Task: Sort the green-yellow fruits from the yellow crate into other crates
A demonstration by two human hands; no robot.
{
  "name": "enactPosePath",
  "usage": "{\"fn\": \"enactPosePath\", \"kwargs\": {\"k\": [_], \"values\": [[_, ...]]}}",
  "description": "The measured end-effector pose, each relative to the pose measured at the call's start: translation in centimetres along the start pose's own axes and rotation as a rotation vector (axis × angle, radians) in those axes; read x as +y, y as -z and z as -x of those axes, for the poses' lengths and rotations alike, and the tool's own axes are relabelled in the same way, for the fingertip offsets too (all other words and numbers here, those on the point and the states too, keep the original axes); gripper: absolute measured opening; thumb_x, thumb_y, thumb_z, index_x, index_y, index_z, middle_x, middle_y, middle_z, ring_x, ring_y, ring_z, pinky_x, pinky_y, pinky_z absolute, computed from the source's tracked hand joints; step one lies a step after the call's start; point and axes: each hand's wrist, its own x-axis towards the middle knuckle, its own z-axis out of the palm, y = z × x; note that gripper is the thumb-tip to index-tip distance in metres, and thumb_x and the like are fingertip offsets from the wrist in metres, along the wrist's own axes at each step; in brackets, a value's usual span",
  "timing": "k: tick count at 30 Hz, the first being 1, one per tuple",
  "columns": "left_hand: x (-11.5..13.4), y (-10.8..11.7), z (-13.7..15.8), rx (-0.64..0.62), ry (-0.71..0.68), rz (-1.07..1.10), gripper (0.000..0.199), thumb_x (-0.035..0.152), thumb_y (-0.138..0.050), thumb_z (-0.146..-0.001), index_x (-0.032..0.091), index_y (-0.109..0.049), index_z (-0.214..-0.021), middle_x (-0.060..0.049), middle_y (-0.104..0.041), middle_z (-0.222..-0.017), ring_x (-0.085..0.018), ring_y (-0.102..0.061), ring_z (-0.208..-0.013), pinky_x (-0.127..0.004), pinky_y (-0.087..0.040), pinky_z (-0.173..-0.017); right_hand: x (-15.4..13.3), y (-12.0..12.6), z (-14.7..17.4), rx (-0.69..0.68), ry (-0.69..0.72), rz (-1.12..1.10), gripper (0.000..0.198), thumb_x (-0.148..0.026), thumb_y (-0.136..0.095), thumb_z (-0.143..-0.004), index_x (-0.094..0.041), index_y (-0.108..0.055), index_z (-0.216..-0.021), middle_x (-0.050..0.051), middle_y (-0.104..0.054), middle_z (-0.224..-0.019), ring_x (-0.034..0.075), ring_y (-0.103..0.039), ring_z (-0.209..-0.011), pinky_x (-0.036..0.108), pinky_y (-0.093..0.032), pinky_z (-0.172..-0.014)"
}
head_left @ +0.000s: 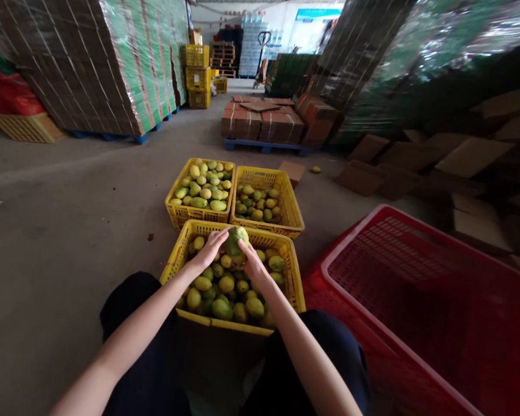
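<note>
Between my left hand [212, 247] and my right hand [252, 261] is a green-yellow papaya [236, 241], gripped from both sides. The hands hold it over the far part of the nearest yellow crate [234, 325], which is in front of my knees. Inside that crate lie several green and yellow papayas [222, 308], partly covered by my forearms. Just beyond, side by side, stand a second yellow crate [195, 216] heaped with papayas and a third yellow crate [291, 202] with a lower layer of them.
A large red crate [372, 341] stands close on my right. Cardboard pieces [472, 156] lie piled beyond it. Farther ahead, flat cartons [264, 122] rest on a blue pallet [264, 147]. Wrapped stacks [147, 63] rise at the left, with stacked yellow crates [198, 78] behind.
</note>
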Motion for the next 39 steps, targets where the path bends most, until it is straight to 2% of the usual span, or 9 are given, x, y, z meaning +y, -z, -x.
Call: {"fn": "enactPosePath", "kwargs": {"k": [4, 8, 13, 16, 24, 27, 31, 34, 39], "values": [[1.9, 0.6, 0.2, -0.041, -0.004, 0.021, 0.039, 0.043, -0.064, -0.091, 0.023, -0.073, -0.123, -0.006, -0.069, -0.116, -0.020, -0.066, -0.096, -0.029, -0.051, -0.085, -1.2, 0.1, 0.3, -0.078, -0.045, -0.087, 0.051, -0.066, -0.070, -0.070, -0.026, -0.067, -0.102, 0.006, -0.075, -0.095, 0.027, -0.069, -0.089, 0.035, -0.054, -0.062], [2.5, 0.5, 0.1, 0.068, -0.037, 0.067, 0.016, 0.029, -0.070, -0.088, 0.021, -0.077, -0.100, -0.004, -0.074, -0.103, -0.021, -0.063, -0.107, -0.025, -0.049, -0.089, -2.4, -0.3, 1.6, -0.271, -0.006, -0.230, 0.072, -0.087, -0.058, -0.065, -0.028, -0.068, -0.103, 0.009, -0.075, -0.099, 0.031, -0.068, -0.094, 0.042, -0.054, -0.069], [1.7, -0.2, 0.7, -0.273, 0.134, 0.154, 0.024, 0.029, -0.085, -0.075, 0.018, -0.074, -0.094, -0.003, -0.070, -0.084, -0.020, -0.065, -0.093, -0.025, -0.048, -0.081, -2.7, -0.4, 2.8, -0.330, 0.064, -0.219, 0.083, -0.096, -0.052, -0.056, -0.031, -0.067, -0.106, 0.009, -0.074, -0.108, 0.035, -0.065, -0.105, 0.044, -0.052, -0.073], [1.5, -0.4, 1.0, -0.299, 0.098, 0.171, 0.038, 0.034, -0.092, -0.065, 0.016, -0.074, -0.093, -0.002, -0.067, -0.080, -0.018, -0.063, -0.090, -0.024, -0.047, -0.080, -2.6, -0.3, 3.0, -0.320, 0.076, -0.207, 0.083, -0.095, -0.057, -0.051, -0.032, -0.070, -0.102, 0.010, -0.074, -0.105, 0.035, -0.065, -0.107, 0.046, -0.052, -0.074], [1.2, -0.3, 0.5, -0.163, 0.019, 0.168, 0.057, 0.043, -0.098, -0.050, 0.016, -0.072, -0.093, -0.001, -0.069, -0.084, -0.014, -0.063, -0.076, -0.020, -0.046, -0.061, -2.0, -0.6, 1.7, -0.170, 0.217, -0.180, 0.075, -0.091, -0.064, -0.050, -0.030, -0.070, -0.093, 0.011, -0.074, -0.096, 0.036, -0.066, -0.108, 0.054, -0.056, -0.083], [1.3, -0.2, 0.4, -0.024, -0.018, 0.202, 0.063, 0.043, -0.098, -0.049, 0.019, -0.067, -0.099, -0.002, -0.070, -0.088, -0.018, -0.067, -0.081, -0.026, -0.055, -0.066, -2.1, -0.1, 1.0, -0.044, 0.291, -0.144, 0.068, -0.079, -0.070, -0.054, -0.029, -0.068, -0.101, 0.008, -0.074, -0.094, 0.033, -0.068, -0.102, 0.051, -0.057, -0.082], [1.9, -0.1, 0.5, 0.139, -0.213, 0.147, 0.059, 0.031, -0.098, -0.051, 0.022, -0.063, -0.098, -0.002, -0.068, -0.100, -0.019, -0.068, -0.084, -0.030, -0.058, -0.072, -2.8, 1.0, 0.8, 0.194, 0.480, -0.019, 0.061, -0.054, -0.082, -0.059, -0.028, -0.065, -0.111, 0.002, -0.073, -0.093, 0.027, -0.068, -0.095, 0.043, -0.056, -0.089], [2.4, -0.3, 1.1, 0.145, -0.348, 0.047, 0.054, 0.019, -0.096, -0.051, 0.022, -0.066, -0.096, -0.005, -0.069, -0.108, -0.021, -0.067, -0.096, -0.028, -0.057, -0.081, -3.3, 1.6, 1.3, 0.294, 0.585, 0.100, 0.064, -0.037, -0.088, -0.056, -0.027, -0.064, -0.114, 0.000, -0.073, -0.097, 0.024, -0.067, -0.093, 0.040, -0.055, -0.089], [2.1, -0.9, 2.2, 0.105, -0.402, -0.054, 0.058, 0.011, -0.095, -0.049, 0.023, -0.069, -0.101, -0.007, -0.068, -0.114, -0.027, -0.061, -0.116, -0.034, -0.055, -0.093, -2.9, 1.4, 1.8, 0.344, 0.758, 0.256, 0.069, -0.028, -0.091, -0.052, -0.027, -0.064, -0.115, 0.004, -0.070, -0.113, 0.025, -0.065, -0.102, 0.042, -0.055, -0.092]]}}
